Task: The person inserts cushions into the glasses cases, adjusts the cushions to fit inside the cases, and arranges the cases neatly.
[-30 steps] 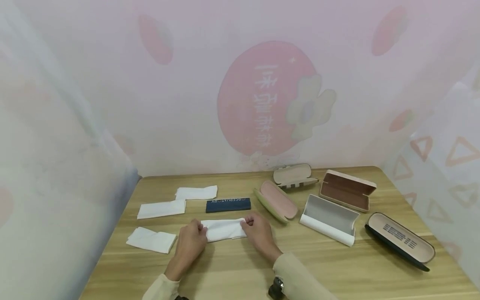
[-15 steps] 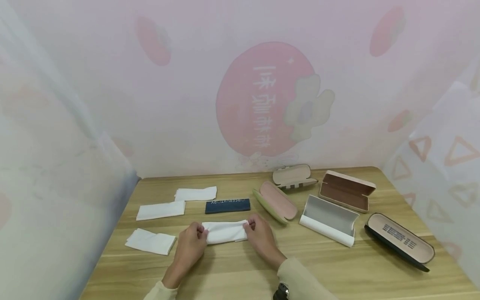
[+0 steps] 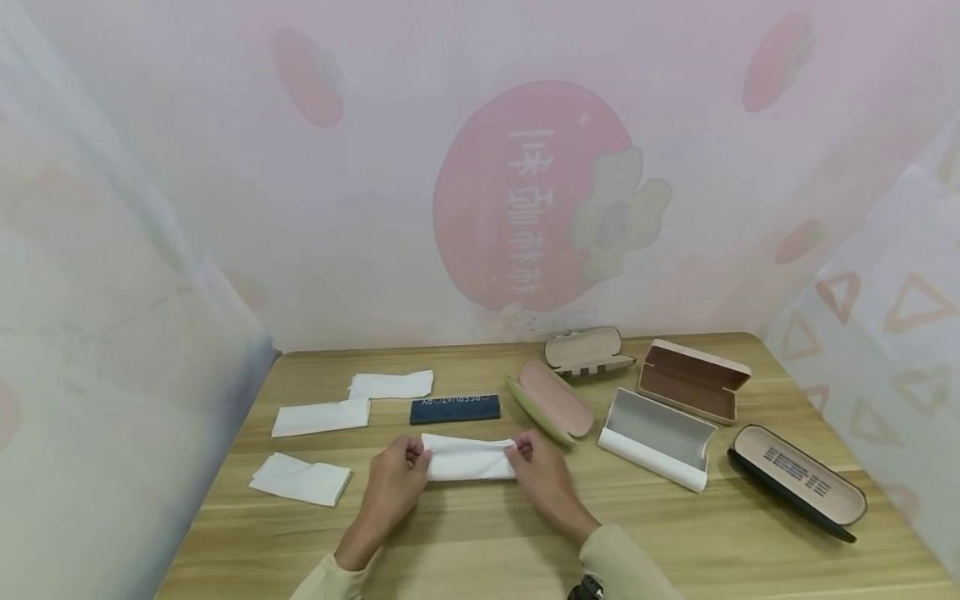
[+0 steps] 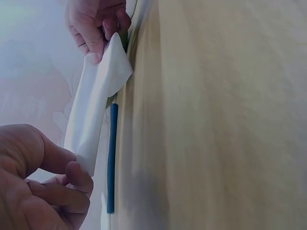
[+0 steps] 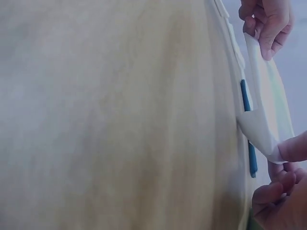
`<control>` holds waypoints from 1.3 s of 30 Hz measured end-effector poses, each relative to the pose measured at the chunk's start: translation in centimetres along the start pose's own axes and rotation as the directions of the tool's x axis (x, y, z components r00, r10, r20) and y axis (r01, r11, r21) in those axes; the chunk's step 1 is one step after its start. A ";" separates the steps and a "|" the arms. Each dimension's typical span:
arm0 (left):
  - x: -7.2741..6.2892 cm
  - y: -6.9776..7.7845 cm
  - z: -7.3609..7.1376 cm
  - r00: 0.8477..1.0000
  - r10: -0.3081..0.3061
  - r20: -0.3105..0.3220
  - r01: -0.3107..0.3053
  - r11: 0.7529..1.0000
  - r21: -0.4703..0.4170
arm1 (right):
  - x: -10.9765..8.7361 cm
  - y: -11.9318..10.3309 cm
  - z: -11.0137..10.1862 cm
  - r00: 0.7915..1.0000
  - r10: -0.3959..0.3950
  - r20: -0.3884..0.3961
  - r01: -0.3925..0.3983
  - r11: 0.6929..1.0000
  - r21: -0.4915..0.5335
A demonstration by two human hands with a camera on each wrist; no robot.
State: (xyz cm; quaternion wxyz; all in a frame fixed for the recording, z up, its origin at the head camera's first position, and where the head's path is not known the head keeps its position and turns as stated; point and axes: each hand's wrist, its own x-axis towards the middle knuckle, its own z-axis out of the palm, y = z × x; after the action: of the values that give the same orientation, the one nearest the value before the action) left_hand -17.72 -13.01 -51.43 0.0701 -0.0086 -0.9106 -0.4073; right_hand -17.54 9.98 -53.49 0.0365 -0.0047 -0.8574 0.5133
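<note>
A folded white cloth (image 3: 470, 459) is stretched between both hands over the near middle of the table. My left hand (image 3: 397, 477) pinches its left end between thumb and fingers, and my right hand (image 3: 542, 472) pinches the right end. Both wrist views show the cloth (image 4: 90, 108) raised off the tabletop, with a loose corner hanging down near the right hand (image 5: 288, 187). Just behind it lies a dark blue folded cloth (image 3: 454, 408) with lettering. Three more white cloths lie to the left: one at the back (image 3: 392, 385), one in the middle (image 3: 321, 417) and one in front (image 3: 301, 479).
Several opened glasses cases stand on the right: a green one with pink lining (image 3: 557, 401), a striped one (image 3: 587, 352), a brown-lined one (image 3: 694, 380), a white one with grey lining (image 3: 658, 438) and a black one (image 3: 798, 481). A printed wall (image 3: 375, 208) rises behind the table.
Both hands have moved a little to the right, carrying the white cloth along between them. The other cloths and the cases stay where they were.
</note>
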 end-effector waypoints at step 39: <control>2.9 10.4 7.1 0.969 0.228 0.100 -0.207 0.961 -0.186 | -2.4 1.6 -12.1 0.959 0.076 -0.273 -0.101 0.992 -0.081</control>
State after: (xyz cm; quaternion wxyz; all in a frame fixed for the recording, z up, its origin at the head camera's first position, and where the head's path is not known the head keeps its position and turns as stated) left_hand -20.71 -0.92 -48.03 0.0583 -0.1394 -0.8675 -0.4739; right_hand -14.43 21.23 -49.33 0.1295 -0.1147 -0.8667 0.4680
